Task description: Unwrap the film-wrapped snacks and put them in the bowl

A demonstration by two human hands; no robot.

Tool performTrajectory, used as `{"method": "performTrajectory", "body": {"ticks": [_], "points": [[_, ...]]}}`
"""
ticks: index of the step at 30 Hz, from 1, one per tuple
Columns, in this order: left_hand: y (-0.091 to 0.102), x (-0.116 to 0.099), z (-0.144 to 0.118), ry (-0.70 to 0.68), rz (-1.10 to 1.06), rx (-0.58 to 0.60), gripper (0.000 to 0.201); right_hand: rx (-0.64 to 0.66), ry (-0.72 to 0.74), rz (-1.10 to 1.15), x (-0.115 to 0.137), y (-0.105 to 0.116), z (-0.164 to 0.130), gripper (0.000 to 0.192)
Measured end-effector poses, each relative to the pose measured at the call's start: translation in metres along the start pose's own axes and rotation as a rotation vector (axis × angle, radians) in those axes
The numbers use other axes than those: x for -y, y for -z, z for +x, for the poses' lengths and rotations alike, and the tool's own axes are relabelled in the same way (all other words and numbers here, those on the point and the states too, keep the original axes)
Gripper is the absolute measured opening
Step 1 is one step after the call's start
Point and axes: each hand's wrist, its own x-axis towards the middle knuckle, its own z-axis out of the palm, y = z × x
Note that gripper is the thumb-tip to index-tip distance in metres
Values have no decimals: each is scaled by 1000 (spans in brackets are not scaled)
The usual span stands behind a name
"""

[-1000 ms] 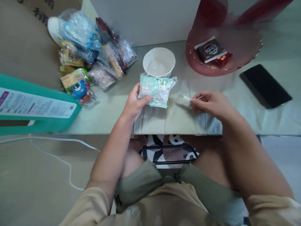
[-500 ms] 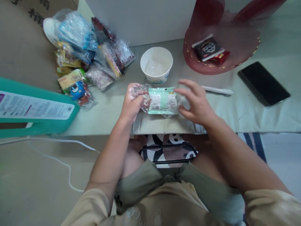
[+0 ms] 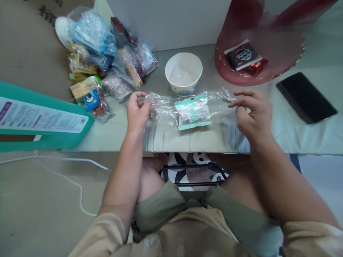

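Between my two hands a clear plastic bag is stretched sideways above the front of the table. Inside or against it sits a mint-green snack packet with a white printed label and a barcode; I cannot tell which. My left hand pinches the bag's left end between thumb and fingers. At the other end my right hand is closed on the plastic. Just behind the packet stands a white paper bowl with something clear inside.
Wrapped snacks and plastic bags are heaped at the back left, beside a green container. A pink ribbed plate with small packets stands at the back right. A black phone lies on the right. A white cable hangs below the table.
My hands have moved apart, the right one further right and now closed on the bag's end. The clear plastic is drawn out on both sides of the green packet, which has tilted slightly.
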Motion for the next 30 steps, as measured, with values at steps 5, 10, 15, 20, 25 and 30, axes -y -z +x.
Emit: {"method": "performTrajectory", "body": {"ticks": [5,10,15,20,25,30], "points": [[-1,-11,-9,-289,169,229,68,256,250,59,28,-5,-5,36],[-1,-18,-16,-375,348,458,70,379,329,-123,29,-14,-14,26],[-5,-24,-16,-444,372,340,34,245,329,-190,32,-10,-15,10],[-19,-42,-23,-44,108,261,36,266,513,-3,53,-4,-17,23],[-33,-57,-32,392,-147,346,31,479,40,44,71,-19,-22,28],[-30,-69,-31,522,-350,458,41,485,-499,424,70,-29,-22,58]]}}
